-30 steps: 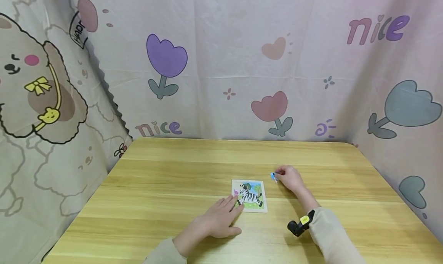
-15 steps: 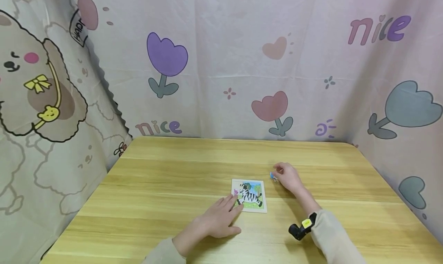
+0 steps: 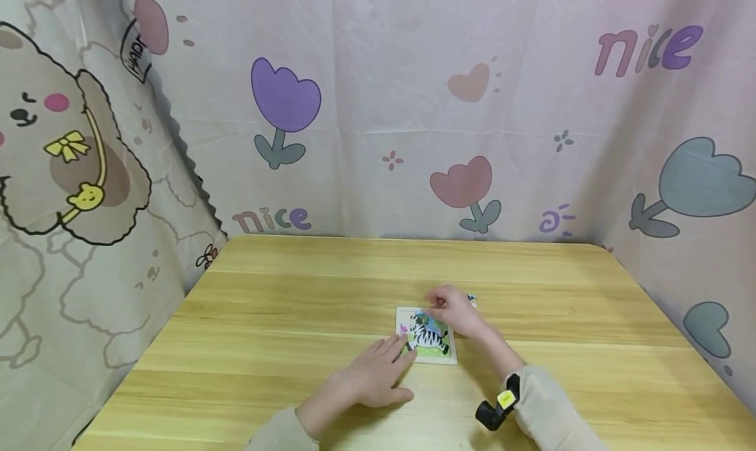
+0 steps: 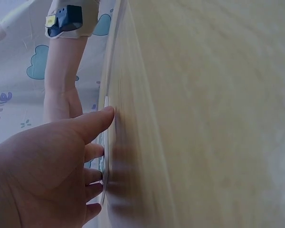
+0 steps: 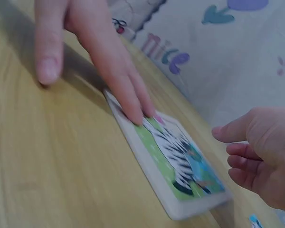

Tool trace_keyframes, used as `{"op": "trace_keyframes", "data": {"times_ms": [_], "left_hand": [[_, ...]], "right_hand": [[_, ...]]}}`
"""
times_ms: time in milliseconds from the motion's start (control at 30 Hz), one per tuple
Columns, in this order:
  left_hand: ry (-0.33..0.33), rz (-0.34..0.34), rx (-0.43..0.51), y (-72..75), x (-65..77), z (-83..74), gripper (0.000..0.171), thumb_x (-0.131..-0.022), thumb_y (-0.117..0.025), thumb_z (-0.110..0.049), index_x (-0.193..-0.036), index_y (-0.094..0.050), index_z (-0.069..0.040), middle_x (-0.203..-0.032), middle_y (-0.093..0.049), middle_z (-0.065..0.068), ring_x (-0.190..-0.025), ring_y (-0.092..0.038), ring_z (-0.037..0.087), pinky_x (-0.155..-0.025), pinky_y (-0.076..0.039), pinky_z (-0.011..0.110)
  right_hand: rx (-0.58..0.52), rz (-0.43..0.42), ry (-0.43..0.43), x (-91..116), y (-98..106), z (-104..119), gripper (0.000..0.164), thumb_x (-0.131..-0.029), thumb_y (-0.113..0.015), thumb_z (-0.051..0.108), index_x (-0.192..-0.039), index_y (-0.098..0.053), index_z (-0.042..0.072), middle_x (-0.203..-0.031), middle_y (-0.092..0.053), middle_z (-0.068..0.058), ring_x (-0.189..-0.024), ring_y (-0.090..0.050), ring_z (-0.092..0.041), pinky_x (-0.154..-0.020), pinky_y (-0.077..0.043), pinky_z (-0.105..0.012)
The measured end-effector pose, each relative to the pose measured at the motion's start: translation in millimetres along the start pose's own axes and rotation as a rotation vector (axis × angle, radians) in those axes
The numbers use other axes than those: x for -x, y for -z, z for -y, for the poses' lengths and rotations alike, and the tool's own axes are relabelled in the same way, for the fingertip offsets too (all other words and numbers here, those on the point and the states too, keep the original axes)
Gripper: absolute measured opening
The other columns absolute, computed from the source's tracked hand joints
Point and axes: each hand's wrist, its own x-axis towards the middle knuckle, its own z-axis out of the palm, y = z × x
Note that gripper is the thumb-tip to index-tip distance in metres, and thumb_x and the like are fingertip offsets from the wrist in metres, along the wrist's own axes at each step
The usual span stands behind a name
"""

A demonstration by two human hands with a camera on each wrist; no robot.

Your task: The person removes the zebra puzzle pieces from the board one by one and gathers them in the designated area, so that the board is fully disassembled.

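Observation:
A small square zebra jigsaw puzzle [image 3: 430, 338] in a pale frame [image 5: 183, 208] lies on the table. My left hand [image 3: 375, 375] rests with fingers spread and fairly straight, fingertips on the puzzle's near left part. The right hand [image 3: 455, 311] is over the puzzle's upper right edge. In the right wrist view this right hand [image 5: 270, 156] has its fingers loosely curled and its thumb apart from them, with nothing seen between. Just behind it, a loose puzzle piece [image 3: 472, 300] with blue and black-and-white print lies on the table, partly hidden by the hand in the head view.
The wooden table [image 3: 283, 300] reaches back to a printed curtain [image 3: 378, 109], which also runs along both sides. A black wrist camera [image 3: 497, 408] sticks out from the right wrist, low over the table.
The right hand has left the loose piece and moved left to the puzzle's upper edge. The piece stays on the table. My left hand has kept its place.

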Motion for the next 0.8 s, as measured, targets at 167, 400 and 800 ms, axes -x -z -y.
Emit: {"op": "trace_keyframes", "data": {"times_ms": [167, 400, 800], "left_hand": [[0.0, -0.007, -0.023, 0.2, -1.3, 1.4, 0.071, -0.089, -0.047, -0.054, -0.145, -0.032, -0.012, -0.152, -0.019, 0.013, -0.138, -0.019, 0.027, -0.111, -0.02, 0.04], [-0.009, 0.002, -0.016, 1.2, -1.3, 1.0, 0.071, -0.09, -0.047, -0.054, -0.145, -0.032, -0.012, -0.151, -0.02, 0.014, -0.138, -0.019, 0.027, -0.111, -0.02, 0.04], [-0.019, 0.001, -0.04, -3.5, -1.5, 2.6, 0.071, -0.09, -0.046, -0.054, -0.145, -0.031, -0.012, -0.151, -0.02, 0.014, -0.138, -0.02, 0.027, -0.111, -0.021, 0.04]], "right_hand": [[0.029, 0.081, 0.05, -2.1, -11.5, 7.0, 0.022, -0.078, -0.072, 0.006, -0.099, -0.068, 0.003, -0.09, -0.058, -0.005, -0.081, -0.053, -0.017, -0.072, -0.048, -0.032], [0.088, 0.143, 0.038, 0.0, -19.8, 6.6, 0.024, -0.075, -0.074, 0.007, -0.097, -0.068, 0.004, -0.091, -0.056, -0.005, -0.084, -0.053, -0.019, -0.076, -0.049, -0.037], [0.153, 0.199, -0.003, -1.7, -21.6, 14.2, 0.02, -0.075, -0.072, 0.005, -0.093, -0.064, 0.006, -0.097, -0.05, -0.008, -0.091, -0.047, -0.023, -0.082, -0.045, -0.043]]}}
